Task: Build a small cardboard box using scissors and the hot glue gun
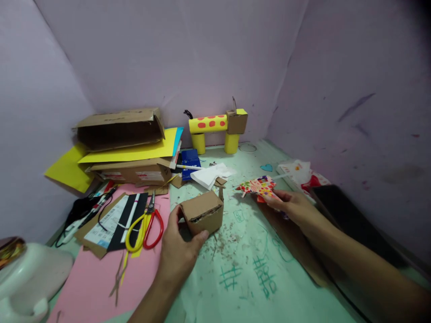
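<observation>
My left hand is closed around a small brown cardboard box, thumb at its lower front edge and fingers on its left side. A thin cardboard piece stands up from the box's right back corner. My right hand grips a flower-patterned hot glue gun, its nozzle pointing left toward the box but apart from it. A pale glue stick sticks out of the gun's back. Between the hands, brown scraps lie scattered on the pale green tabletop.
Scissors with yellow and red handles lie on pink paper at left. Behind stand cardboard boxes and a yellow spotted animal model against the wall. A white mug is at near left; a dark flat object lies right.
</observation>
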Available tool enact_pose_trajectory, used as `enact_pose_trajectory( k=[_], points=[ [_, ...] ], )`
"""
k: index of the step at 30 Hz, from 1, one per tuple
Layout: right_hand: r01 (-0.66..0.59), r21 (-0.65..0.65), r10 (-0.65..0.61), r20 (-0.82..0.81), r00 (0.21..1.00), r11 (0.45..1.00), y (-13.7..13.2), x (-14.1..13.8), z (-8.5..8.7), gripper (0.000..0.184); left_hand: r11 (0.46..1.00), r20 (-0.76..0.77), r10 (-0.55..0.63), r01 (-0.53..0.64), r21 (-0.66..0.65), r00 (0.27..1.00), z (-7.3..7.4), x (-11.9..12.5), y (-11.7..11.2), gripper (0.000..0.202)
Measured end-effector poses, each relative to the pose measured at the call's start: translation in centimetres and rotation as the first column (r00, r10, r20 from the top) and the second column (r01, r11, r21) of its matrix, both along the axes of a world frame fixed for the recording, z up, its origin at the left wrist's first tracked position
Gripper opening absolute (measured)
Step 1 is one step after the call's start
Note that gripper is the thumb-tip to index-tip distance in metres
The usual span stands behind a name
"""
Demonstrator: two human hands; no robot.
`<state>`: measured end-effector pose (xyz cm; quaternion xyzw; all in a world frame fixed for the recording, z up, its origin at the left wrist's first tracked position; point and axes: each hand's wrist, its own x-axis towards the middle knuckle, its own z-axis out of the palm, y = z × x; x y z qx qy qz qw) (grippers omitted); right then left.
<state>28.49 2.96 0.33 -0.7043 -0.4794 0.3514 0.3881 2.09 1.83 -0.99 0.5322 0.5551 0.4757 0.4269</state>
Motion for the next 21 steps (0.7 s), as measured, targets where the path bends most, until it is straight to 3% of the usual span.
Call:
enact_pose_trajectory(
  k=[4,6,8,11,13,18,21],
  points=[
    [0.013,0.019,-0.017,0.253,0.967,1.000,0.7,0.8,0.0,0.029,1.000,-0.009,-0.017,0.017,0.005,1.000,0.0,-0.1,0.0,0.075],
    [-0.024,0.087,-0.022,0.493,0.870,0.996,0.3,0.3,0.7,0.026,0.999,-0.009,-0.037,0.037,0.006,0.999,-0.1,-0.2,0.0,0.076],
    [-0.150,0.193,-0.007,0.636,0.772,0.970,-0.4,-1.0,1.8,0.023,0.998,-0.010,-0.062,0.062,-0.004,0.998,-0.2,-0.3,0.0,0.076],
    [-0.341,0.319,0.192,0.417,0.888,0.884,-0.7,-3.8,3.7,0.033,0.995,0.002,-0.099,0.099,0.000,0.995,-0.3,-0.3,0.0,0.077],
    [-0.421,0.338,0.340,0.274,0.900,0.842,-0.4,-5.5,4.8,0.033,0.992,0.012,-0.124,0.124,0.018,0.992,-0.2,-0.3,0.0,0.075],
    [-0.634,0.349,0.588,0.240,0.772,0.690,2.1,-7.9,6.2,0.025,0.988,0.002,-0.145,0.145,0.048,0.989,0.3,-0.2,0.0,0.068],
    [-0.731,0.251,0.667,0.301,0.682,0.634,3.6,-8.6,6.6,0.026,0.986,0.009,-0.161,0.161,0.048,0.987,0.4,-0.2,0.0,0.064]
  ],
)
